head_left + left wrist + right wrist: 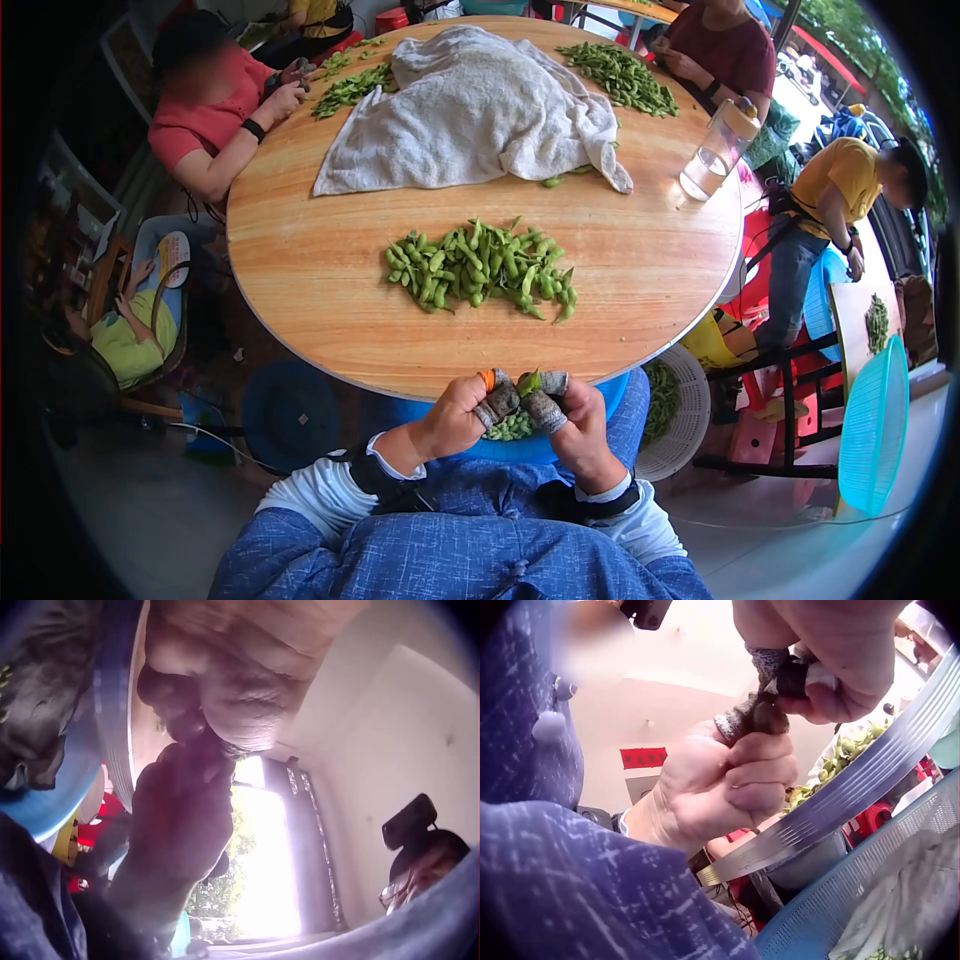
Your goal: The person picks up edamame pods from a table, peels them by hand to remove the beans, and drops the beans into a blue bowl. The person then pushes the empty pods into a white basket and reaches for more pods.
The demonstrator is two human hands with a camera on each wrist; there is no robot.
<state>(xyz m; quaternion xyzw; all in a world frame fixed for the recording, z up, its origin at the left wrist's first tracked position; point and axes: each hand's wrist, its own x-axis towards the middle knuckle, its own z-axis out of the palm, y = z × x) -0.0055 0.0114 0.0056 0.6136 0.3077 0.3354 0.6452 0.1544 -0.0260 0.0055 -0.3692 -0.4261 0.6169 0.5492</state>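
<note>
Over the near table edge, my left hand (450, 415) and right hand (588, 428) meet, thumbs and forefingers wrapped in grey finger covers. Between their fingertips they pinch a green edamame pod (530, 383). An orange band circles a left finger. Below the hands, shelled green beans (512, 428) lie in a blue basin (500, 450) at my lap. In the right wrist view my left hand (731, 780) and right hand (832, 660) touch at the fingertips, the pod hidden by the fingers. A heap of edamame pods (480, 268) lies ahead on the wooden table (320, 300).
A white towel (470, 110) covers a mound at mid-table. A water bottle (718, 150) stands at the right edge. Other people sit around, with more pods (625, 78) before them. A white basket (695, 415) of pods sits on my right.
</note>
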